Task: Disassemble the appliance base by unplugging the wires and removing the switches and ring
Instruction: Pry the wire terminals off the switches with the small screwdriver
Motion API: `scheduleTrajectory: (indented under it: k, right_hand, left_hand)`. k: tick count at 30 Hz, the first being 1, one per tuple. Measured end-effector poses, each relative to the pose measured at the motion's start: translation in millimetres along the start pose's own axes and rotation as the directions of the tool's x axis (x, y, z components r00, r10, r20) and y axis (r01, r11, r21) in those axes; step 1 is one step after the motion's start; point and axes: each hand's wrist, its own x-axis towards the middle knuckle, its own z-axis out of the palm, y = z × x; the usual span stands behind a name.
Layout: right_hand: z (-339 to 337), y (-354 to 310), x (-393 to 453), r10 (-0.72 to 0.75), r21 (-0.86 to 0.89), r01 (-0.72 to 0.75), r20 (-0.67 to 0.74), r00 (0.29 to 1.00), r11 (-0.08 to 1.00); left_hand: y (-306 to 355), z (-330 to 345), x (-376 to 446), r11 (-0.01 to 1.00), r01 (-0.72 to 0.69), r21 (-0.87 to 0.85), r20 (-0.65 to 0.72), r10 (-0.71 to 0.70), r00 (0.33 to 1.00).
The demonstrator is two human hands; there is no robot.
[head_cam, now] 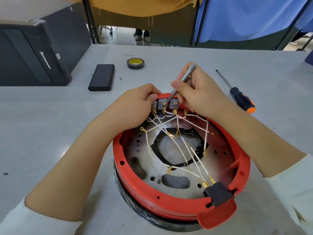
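Base (177,168) at table centre, switches (166,106) at 12 o'clock on rim. Left hand (135,106) gripping rim; right hand (194,92) pinching metal tool (183,78) — tip on middle terminal. Pry gently, steadying rim.

Left hand (135,106): fingers curled, gripping at 12 o'clock, forearm bare, sleeve pushed back. Right hand (196,92): pinching slim metal tool (183,78), tip angled toward 7 o'clock.
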Motion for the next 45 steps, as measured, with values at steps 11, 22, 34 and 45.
scheduleTrajectory:
  k: [11, 22, 34, 45]
  right_hand:
    - [-0.7, -4.7, -9.7, -0.092, -0.134, 0.096, 0.034, 0.995, 0.986]
    - [-1.7, -1.0, 1.9, 0.017, 0.054, -0.022, 0.091, 0.996, 0.998]
    - [-2.2, -2.2, 7.9, 0.109, 0.039, -0.112, 0.052, 0.993, 0.993]
    - [-2.7, -2.7, -1.7, 0.04, 0.21, -0.016, -0.107, 0.993, 0.977]
  left_hand:
    - [0.3, 0.6, -1.2, 1.0, -0.017, 0.009, 0.001, 0.017, 1.0]
    - [0.8, 0.9, 0.6, 0.999, -0.007, 0.032, -0.006, 0.007, 1.0]
    - [1.5, 0.8, 1.3, 0.999, -0.002, 0.043, -0.02, 0.003, 1.0]
    - [0.1, -0.1, -2.5, 1.0, -0.009, -0.006, 0.004, 0.009, 1.0]
